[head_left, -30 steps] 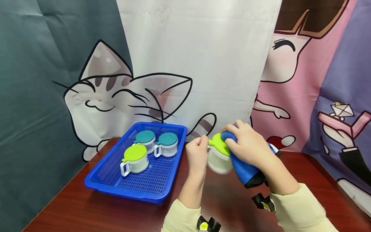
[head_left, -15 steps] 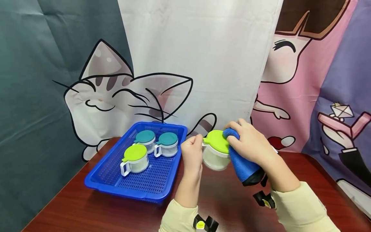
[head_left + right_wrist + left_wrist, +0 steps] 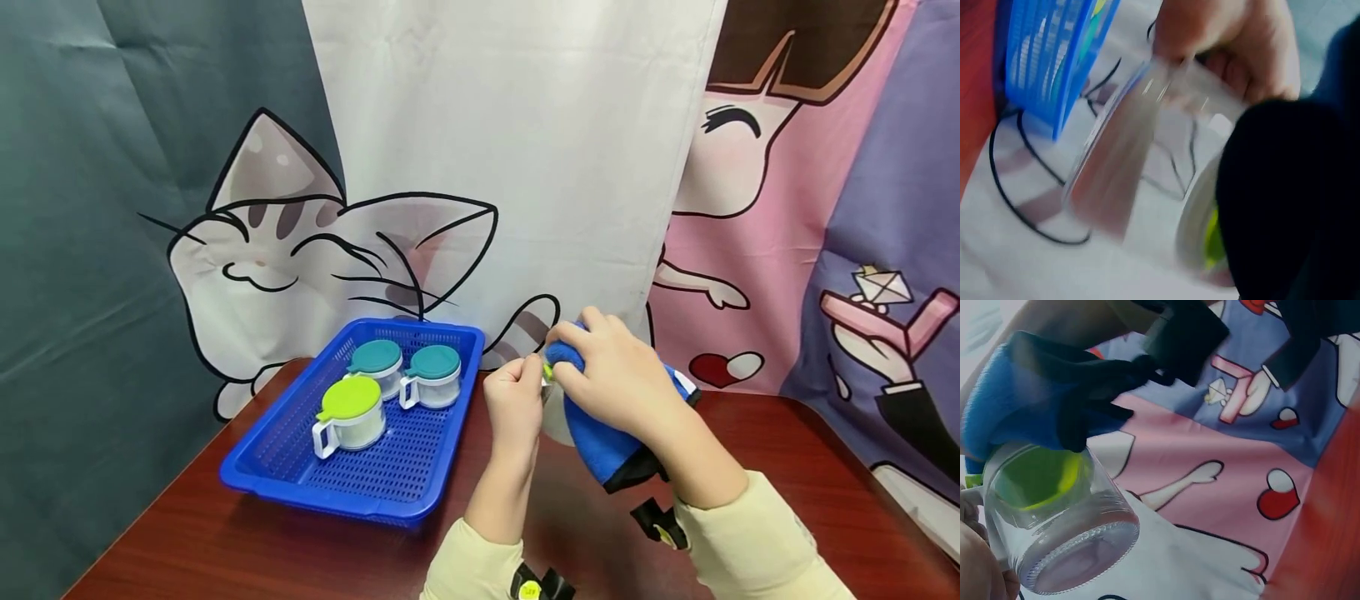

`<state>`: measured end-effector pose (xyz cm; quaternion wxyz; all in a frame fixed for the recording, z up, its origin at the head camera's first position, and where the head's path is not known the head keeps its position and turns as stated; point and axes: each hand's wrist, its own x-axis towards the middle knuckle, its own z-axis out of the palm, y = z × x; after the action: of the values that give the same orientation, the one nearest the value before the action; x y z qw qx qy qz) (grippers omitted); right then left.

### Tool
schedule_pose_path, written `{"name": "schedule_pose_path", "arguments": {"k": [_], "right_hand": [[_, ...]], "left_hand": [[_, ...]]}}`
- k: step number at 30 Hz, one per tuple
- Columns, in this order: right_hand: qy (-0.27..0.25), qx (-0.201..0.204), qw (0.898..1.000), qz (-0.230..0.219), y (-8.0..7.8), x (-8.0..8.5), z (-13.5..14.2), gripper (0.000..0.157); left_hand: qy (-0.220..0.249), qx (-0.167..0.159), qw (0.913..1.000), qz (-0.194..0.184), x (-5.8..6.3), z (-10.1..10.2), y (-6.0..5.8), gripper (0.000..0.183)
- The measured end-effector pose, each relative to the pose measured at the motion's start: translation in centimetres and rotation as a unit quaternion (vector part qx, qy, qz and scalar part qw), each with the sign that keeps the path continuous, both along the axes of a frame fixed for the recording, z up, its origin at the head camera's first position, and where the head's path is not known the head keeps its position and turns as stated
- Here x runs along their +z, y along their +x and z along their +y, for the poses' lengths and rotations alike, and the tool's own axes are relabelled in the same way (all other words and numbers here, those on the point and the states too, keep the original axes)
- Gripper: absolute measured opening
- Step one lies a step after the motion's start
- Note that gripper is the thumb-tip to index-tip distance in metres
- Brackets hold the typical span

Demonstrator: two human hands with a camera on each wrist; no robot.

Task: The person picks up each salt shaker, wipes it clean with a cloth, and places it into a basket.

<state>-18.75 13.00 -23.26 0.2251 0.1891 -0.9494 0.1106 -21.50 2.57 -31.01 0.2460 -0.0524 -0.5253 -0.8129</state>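
Note:
My left hand (image 3: pixel 514 408) grips the handle of a clear seasoning jar (image 3: pixel 1079 537), held up above the table. The jar has a white collar and a lime-green lid (image 3: pixel 1038 478); in the left wrist view it tilts, with its ribbed bottom showing. My right hand (image 3: pixel 615 371) holds a blue cloth (image 3: pixel 603 442) with black edging, fingers bent over it on top of the lid. In the head view the cloth and hand hide nearly all of the lid and much of the jar. The right wrist view shows the jar blurred beside the dark cloth.
A blue perforated basket (image 3: pixel 322 498) stands on the red-brown table (image 3: pixel 195 542) to the left. Inside it are a green-lidded jar (image 3: pixel 352 400) and two teal-lidded jars, one at the back (image 3: pixel 376 357) and one right of it (image 3: pixel 435 363). A cartoon-printed curtain (image 3: pixel 510 125) hangs behind.
Half a second ago the jar moved slightly left and most of its lid showed. Now my right hand and the cloth have slid left across the lid, and my left hand has shifted back right.

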Motion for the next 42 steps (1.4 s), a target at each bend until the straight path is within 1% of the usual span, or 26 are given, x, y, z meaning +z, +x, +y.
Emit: {"name": "schedule_pose_path", "arguments": {"k": [4,6,8,10,11,12,14,15,16,17,19,20,21,22,23,24,26,27,29,30,31,34,37,39,41,42], "right_hand": [[-0.027,-0.023,0.999,-0.04,-0.5,0.4,2.8,0.024],[-0.058,-0.029,0.996,-0.061,-0.6,0.5,4.1,0.025],[-0.118,-0.022,0.991,-0.064,-0.6,0.7,5.1,0.026],[-0.197,-0.011,0.979,-0.041,-0.4,1.0,5.7,0.028],[-0.237,-0.008,0.971,-0.022,-0.3,1.3,6.1,0.028],[-0.277,-0.006,0.961,-0.002,-0.1,1.5,6.5,0.029],[-0.354,-0.011,0.935,0.03,0.4,2.1,7.7,0.031],[-0.382,-0.023,0.923,0.039,0.8,2.3,8.4,0.032],[-0.404,-0.035,0.913,0.047,1.1,2.5,9.1,0.033],[-0.43,-0.038,0.901,0.054,1.5,2.5,9.9,0.034],[-0.487,-0.019,0.871,0.061,2.0,2.5,11.4,0.036],[-0.514,-0.003,0.856,0.062,2.2,2.4,12.2,0.036],[-0.542,0.018,0.838,0.06,2.4,2.2,12.9,0.036],[-0.567,0.038,0.821,0.059,2.5,2.1,13.6,0.036],[-0.593,0.058,0.801,0.053,2.7,1.9,14.2,0.035],[-0.611,0.071,0.787,0.05,2.7,1.7,14.8,0.035],[-0.624,0.072,0.777,0.046,2.9,1.4,15.6,0.034],[-0.626,0.07,0.776,0.046,2.9,1.3,16.0,0.034],[-0.626,0.064,0.776,0.045,3.0,1.1,16.4,0.034],[-0.623,0.062,0.778,0.045,3.0,1.0,16.5,0.034],[-0.624,0.062,0.778,0.043,3.0,0.9,16.6,0.034],[-0.634,0.079,0.768,0.035,2.9,0.7,16.7,0.034],[-0.641,0.096,0.761,0.035,2.9,0.5,16.7,0.035],[-0.638,0.099,0.763,0.039,2.9,0.5,16.8,0.036],[-0.639,0.101,0.762,0.042,2.9,0.4,16.8,0.036],[-0.641,0.102,0.759,0.04,3.0,0.4,16.9,0.036]], "left_hand": [[0.018,-0.001,0.9998,-0.002,0.6,-0.2,0.4,0.041],[0.026,-0.004,0.9996,-0.008,1.1,-0.2,0.4,0.041],[0.031,-0.016,0.999,-0.027,1.9,-0.2,0.1,0.041],[0.039,-0.045,0.9965,-0.059,3.0,-0.3,-0.3,0.04],[0.046,-0.066,0.9938,-0.077,3.7,-0.4,-0.6,0.039],[0.055,-0.085,0.9903,-0.095,4.5,-0.6,-1.0,0.038],[0.061,-0.115,0.984,-0.122,6.2,-1.5,-1.7,0.036],[0.058,-0.123,0.9824,-0.128,7.1,-2.3,-2.2,0.037],[0.052,-0.126,0.9822,-0.129,8.0,-3.1,-2.7,0.037],[0.04,-0.125,0.9824,-0.133,8.9,-4.2,-3.2,0.038],[0.013,-0.118,0.9835,-0.137,10.1,-6.5,-4.4,0.039],[0.001,-0.117,0.9831,-0.141,10.5,-7.9,-5.0,0.04],[-0.006,-0.118,0.9821,-0.146,10.7,-9.2,-5.6,0.04],[-0.012,-0.125,0.9801,-0.154,10.6,-10.6,-6.1,0.04],[-0.019,-0.133,0.9775,-0.163,10.3,-11.9,-6.6,0.042],[-0.027,-0.142,0.9748,-0.17,9.9,-13.1,-7.0,0.044],[-0.051,-0.166,0.9679,-0.181,8.6,-15.3,-7.6,0.044],[-0.065,-0.174,0.9636,-0.192,7.8,-16.2,-7.8,0.043],[-0.101,-0.186,0.9537,-0.213,6.2,-17.5,-8.2,0.04],[-0.122,-0.191,0.9476,-0.226,5.4,-18.0,-8.3,0.037],[-0.143,-0.195,0.9409,-0.237,4.7,-18.4,-8.4,0.035],[-0.206,-0.21,0.9174,-0.268,2.8,-19.2,-8.8,0.031],[-0.261,-0.232,0.8929,-0.284,1.4,-19.7,-9.1,0.026],[-0.285,-0.244,0.879,-0.294,0.9,-19.9,-9.2,0.023],[-0.303,-0.256,0.8662,-0.304,0.5,-20.1,-9.5,0.022],[-0.309,-0.261,0.8605,-0.31,0.4,-20.1,-9.6,0.021]]}}
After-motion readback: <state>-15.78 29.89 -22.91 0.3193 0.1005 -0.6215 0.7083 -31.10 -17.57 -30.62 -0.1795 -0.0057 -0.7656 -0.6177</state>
